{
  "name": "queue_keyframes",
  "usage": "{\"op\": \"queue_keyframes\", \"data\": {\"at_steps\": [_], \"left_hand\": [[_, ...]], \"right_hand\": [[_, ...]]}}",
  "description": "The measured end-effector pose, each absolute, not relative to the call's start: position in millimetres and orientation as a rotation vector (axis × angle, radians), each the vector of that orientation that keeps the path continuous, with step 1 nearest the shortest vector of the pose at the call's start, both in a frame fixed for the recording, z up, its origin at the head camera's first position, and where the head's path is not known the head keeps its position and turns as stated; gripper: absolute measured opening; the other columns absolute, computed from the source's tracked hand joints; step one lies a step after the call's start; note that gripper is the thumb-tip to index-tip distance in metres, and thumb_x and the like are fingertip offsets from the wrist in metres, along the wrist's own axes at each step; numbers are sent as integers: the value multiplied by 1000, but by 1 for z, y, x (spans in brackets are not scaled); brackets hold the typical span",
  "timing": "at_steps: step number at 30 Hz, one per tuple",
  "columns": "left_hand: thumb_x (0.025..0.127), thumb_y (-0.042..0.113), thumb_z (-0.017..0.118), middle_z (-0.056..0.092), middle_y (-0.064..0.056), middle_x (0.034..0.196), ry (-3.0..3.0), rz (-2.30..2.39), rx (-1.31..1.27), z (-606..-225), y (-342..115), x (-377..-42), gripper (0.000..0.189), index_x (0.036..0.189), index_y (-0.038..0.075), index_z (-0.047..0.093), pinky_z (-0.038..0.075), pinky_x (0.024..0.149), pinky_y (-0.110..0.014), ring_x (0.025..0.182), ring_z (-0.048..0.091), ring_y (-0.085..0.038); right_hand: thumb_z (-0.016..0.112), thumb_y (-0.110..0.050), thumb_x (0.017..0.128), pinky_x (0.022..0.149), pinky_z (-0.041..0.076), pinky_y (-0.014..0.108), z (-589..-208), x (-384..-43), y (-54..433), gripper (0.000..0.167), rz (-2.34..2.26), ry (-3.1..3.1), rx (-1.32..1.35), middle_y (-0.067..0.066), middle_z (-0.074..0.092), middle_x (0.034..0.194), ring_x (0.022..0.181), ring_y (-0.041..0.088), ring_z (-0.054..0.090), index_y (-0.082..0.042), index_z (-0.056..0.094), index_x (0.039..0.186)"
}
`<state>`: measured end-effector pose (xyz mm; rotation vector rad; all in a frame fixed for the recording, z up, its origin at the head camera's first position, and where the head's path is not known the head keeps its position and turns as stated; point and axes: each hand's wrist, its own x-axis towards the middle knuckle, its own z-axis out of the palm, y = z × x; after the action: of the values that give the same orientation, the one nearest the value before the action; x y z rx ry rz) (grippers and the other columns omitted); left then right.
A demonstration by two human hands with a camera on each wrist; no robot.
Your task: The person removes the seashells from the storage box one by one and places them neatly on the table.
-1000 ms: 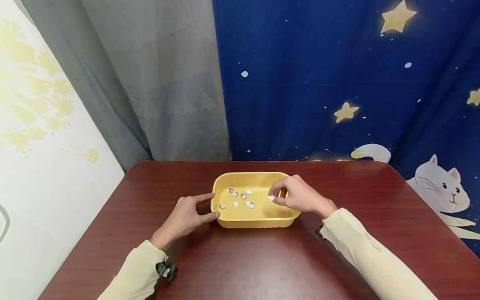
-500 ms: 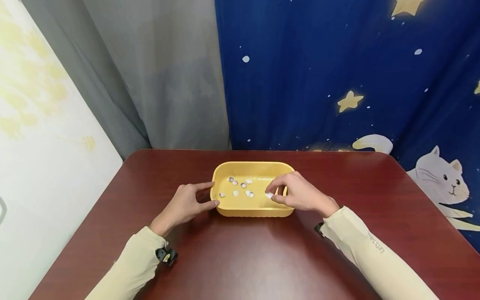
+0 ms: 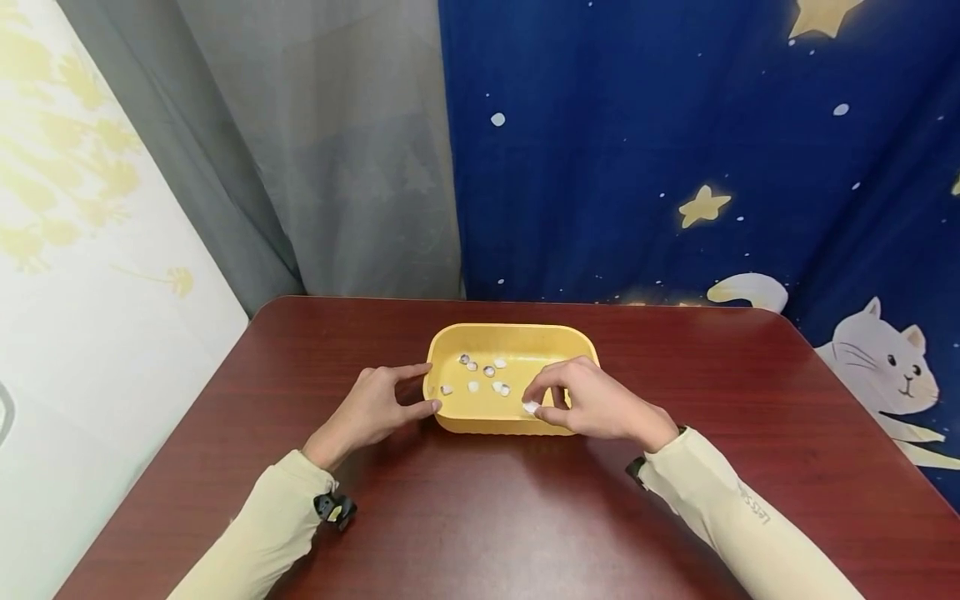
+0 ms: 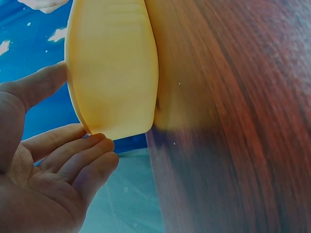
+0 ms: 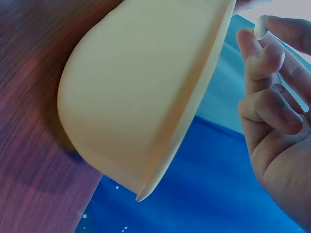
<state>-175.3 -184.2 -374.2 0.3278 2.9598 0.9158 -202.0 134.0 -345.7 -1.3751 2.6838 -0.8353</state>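
A yellow plastic tub [image 3: 512, 426] stands on the table, with several small white shell-like pieces, some marked dark, scattered mostly over its left half. My left hand [image 3: 375, 412] holds the tub's left end, thumb toward the near side and index finger farther back. In the left wrist view the fingers [image 4: 82, 155] curve at the tub's rim [image 4: 73, 92]. Over the right part of the tub, my right hand [image 3: 592, 398] pinches one white shell-like piece [image 3: 531, 407] between thumb and fingertips. That piece [image 5: 261, 27] shows smooth and oval in the right wrist view.
The dark red wooden table [image 3: 465, 517] reaches back to a grey curtain [image 3: 360, 167] and a blue starry curtain [image 3: 600, 167]. At the left is a white panel [image 3: 90, 333] with a yellow flower print. Black wrist cameras [image 3: 335, 509] are strapped on the sleeves.
My right hand has come nearer and slightly left with the pinched shell-like piece, toward the tub's front wall. The left hand keeps its place on the tub. The head view has tilted down a little.
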Motion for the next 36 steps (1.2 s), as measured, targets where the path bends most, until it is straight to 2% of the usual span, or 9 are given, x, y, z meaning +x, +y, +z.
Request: {"op": "queue_keyframes", "data": {"at_steps": [10,15,21,23,28,33,36], "left_hand": [[86,40,78,56,-1,54,2958,915,331,-372,-182,-179,65,142,15,59,40,58,-26,47,35,-13],[86,40,78,55,-1,53,2954,909,342,-371,-183,-181,65,142,14,58,39,57,-26,47,34,-12],[86,41,77,52,1,49,2968,884,350,-370,-184,-181,66,142,12,58,40,57,-26,46,35,-11],[86,42,77,55,0,52,2980,875,366,-371,-184,-181,65,142,12,59,41,59,-26,49,38,-12],[85,43,78,70,-3,72,3029,860,418,-372,-184,-181,63,138,11,63,44,71,-29,64,45,-15],[85,42,78,65,0,65,3016,864,419,-372,-185,-180,63,138,11,63,43,69,-29,62,44,-15],[85,41,78,68,-1,69,3019,867,431,-372,-184,-180,63,137,10,63,43,69,-28,62,44,-14]], "right_hand": [[75,-12,87,62,51,19,-345,-192,126,9,-836,2682,-1441,-7,74,89,65,-4,54,-17,77,94],[75,-12,86,59,46,16,-347,-188,119,8,-829,2672,-1477,-10,71,84,62,-2,52,-17,76,92],[75,-16,87,66,46,15,-352,-180,105,4,-758,2655,-1529,-12,68,80,69,3,55,-18,76,91],[75,-16,88,67,46,14,-355,-178,101,4,-753,2645,-1531,-11,67,80,70,6,57,-17,76,91],[74,-17,89,65,45,12,-365,-172,92,3,-767,2605,-1547,-11,67,79,69,7,60,-15,76,92],[74,-20,90,67,44,9,-376,-163,81,6,-713,2573,-1560,-11,67,80,68,3,59,-16,76,94],[75,-20,90,65,41,8,-380,-159,77,4,-686,2555,-1582,-12,65,77,66,3,58,-18,76,93]]}}
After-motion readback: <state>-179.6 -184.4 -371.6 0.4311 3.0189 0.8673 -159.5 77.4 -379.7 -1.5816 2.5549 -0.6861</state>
